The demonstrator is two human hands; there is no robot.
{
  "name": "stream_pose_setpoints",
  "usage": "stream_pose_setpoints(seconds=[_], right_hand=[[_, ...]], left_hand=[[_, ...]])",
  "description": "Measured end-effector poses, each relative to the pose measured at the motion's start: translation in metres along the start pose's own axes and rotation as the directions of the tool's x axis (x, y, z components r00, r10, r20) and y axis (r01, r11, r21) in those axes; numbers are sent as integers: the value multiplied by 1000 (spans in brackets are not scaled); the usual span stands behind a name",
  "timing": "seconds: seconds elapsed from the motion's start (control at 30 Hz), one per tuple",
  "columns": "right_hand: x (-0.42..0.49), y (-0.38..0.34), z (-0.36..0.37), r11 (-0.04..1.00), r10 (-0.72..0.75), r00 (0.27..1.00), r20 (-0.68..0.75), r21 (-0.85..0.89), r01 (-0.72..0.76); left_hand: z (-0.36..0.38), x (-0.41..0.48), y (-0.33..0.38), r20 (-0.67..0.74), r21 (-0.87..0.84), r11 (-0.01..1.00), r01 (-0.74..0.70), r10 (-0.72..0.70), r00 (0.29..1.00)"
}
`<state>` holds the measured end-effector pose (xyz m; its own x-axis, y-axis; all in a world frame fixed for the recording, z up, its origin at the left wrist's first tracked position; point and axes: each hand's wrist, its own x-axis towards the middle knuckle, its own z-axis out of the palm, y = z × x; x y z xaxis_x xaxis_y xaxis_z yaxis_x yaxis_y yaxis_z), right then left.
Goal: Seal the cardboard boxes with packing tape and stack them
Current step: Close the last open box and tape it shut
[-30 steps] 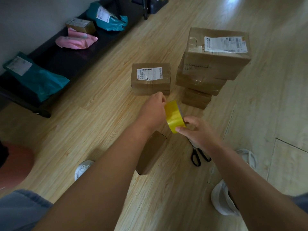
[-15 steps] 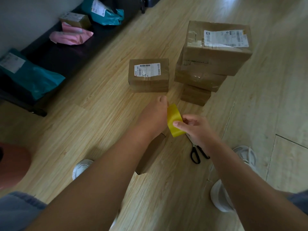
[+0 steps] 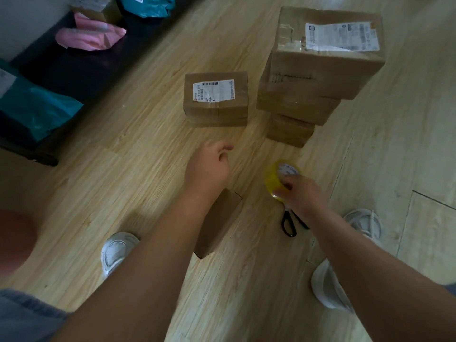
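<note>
Right hand (image 3: 299, 193) is gripping the yellow tape roll (image 3: 280, 177); left hand (image 3: 209, 166) is hanging loose, holding nothing, above the small box (image 3: 217, 225).

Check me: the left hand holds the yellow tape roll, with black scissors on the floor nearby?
No: the head view shows the right hand holding the yellow tape roll; the left hand is empty. Black scissors lie on the floor nearby.

Labelled box (image 3: 216, 98) left of box stack (image 3: 318, 72).
</note>
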<state>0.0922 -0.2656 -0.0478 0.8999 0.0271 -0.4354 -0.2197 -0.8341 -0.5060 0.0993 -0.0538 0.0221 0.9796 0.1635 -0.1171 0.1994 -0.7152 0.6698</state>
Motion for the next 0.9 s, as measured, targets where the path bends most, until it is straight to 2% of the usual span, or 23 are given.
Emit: stream_pose_setpoints(seconds=[0.17,0.33,0.47,0.57,0.67,0.73,0.8,0.9], right_hand=[[8,21,21,977,39,997,62,-212,-25],[18,37,37,930,112,978,174,-365,-41],[23,37,37,917,154,954,259,-396,-41],[17,21,29,920,144,959,243,-389,-40],[11,2,17,976,104,984,144,-205,-73],[5,-15,6,997,71,993,94,-19,-69],[-7,-39,-8,988,46,994,95,145,-59],[-31,-72,-25,959,-60,989,132,283,20]], left_hand=[[0,-3,-11,10,-22,999,50,-49,999],[-6,-4,-23,29,-134,978,157,-154,988],[-19,-16,-31,21,-185,954,235,-236,972],[-28,-36,-32,18,-116,963,243,-243,970],[-27,-58,-29,235,90,947,309,-321,917],[-21,-70,-30,340,265,922,281,-362,868],[-13,-76,-34,326,343,909,235,-350,878],[-15,-77,-34,245,338,918,209,-300,922]])
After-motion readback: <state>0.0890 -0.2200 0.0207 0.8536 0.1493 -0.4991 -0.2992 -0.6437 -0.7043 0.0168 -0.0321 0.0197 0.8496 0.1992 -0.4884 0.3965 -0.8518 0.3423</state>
